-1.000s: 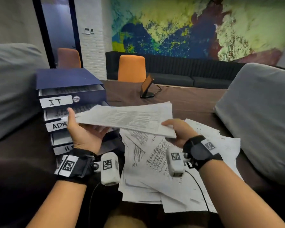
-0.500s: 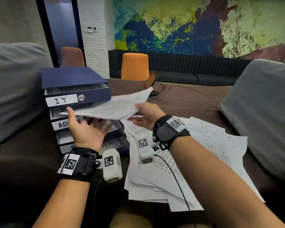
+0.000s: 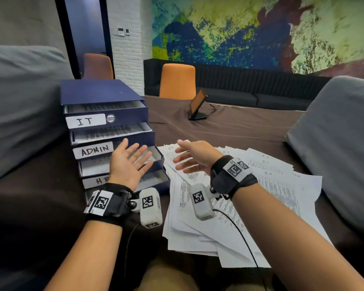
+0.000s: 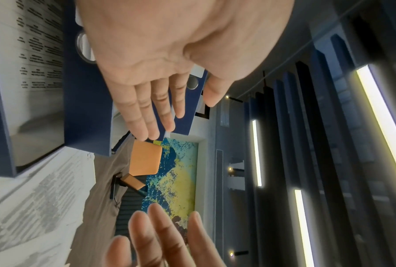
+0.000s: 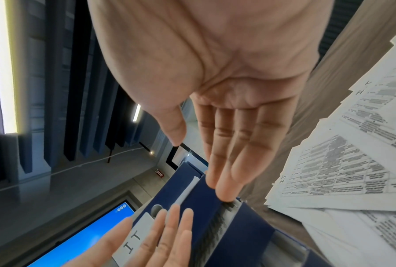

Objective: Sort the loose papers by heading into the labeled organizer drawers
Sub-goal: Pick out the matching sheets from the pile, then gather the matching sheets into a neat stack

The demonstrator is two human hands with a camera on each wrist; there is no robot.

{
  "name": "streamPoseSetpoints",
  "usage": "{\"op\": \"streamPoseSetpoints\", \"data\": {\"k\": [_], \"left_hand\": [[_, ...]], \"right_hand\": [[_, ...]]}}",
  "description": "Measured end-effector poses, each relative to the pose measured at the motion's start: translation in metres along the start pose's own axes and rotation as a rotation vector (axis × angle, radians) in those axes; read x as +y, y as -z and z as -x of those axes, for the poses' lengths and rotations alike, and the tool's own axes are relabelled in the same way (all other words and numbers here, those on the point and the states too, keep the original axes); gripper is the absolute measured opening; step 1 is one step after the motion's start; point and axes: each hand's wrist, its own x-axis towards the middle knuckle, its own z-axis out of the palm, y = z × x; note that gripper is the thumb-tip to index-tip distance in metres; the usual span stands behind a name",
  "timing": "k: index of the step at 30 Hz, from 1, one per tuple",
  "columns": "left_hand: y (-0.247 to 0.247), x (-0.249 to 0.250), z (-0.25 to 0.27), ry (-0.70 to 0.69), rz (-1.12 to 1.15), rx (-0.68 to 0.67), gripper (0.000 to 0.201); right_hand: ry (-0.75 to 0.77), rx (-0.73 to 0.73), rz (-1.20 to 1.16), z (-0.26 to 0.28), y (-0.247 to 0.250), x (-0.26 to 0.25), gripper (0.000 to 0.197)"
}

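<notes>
- A heap of loose papers [image 3: 229,211] lies spread on the brown-covered table [image 3: 250,131], nearest the person, to the right of the drawers.
- The left hand [image 3: 127,164] is released, palm up with fingers spread, holding nothing; it hovers in front of the lower drawers.
- The right hand [image 3: 194,156] is likewise released, fingers straight, empty, above the near left edge of the paper heap.
- The blue organizer [image 3: 105,131] stands at the left of the table, its drawers pulled out stepwise; labels read IT [image 3: 85,121], ADMIN [image 3: 94,150] and one beginning H, partly hidden by the left hand.
- Printed sheets lie in the open drawers.
- A small tilted screen [image 3: 197,106] stands further back.
- Orange chairs [image 3: 178,80] and a painted wall lie beyond.
</notes>
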Motion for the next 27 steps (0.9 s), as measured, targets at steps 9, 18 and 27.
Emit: {"op": "streamPoseSetpoints", "data": {"k": [9, 18, 27], "left_hand": [[-0.01, -0.023, 0.0, -0.382, -0.532, 0.104, 0.028], [-0.004, 0.028, -0.065, -0.505, -2.114, 0.372, 0.061], [-0.006, 0.042, -0.079, -0.504, -2.093, 0.251, 0.049]], "right_hand": [[0.025, 0.09, 0.107, 0.001, 0.013, 0.032, 0.036], [0.024, 0.121, 0.101, 0.004, 0.025, 0.052, 0.033], [0.02, 0.138, 0.179, 0.007, 0.025, 0.076, 0.031]]}}
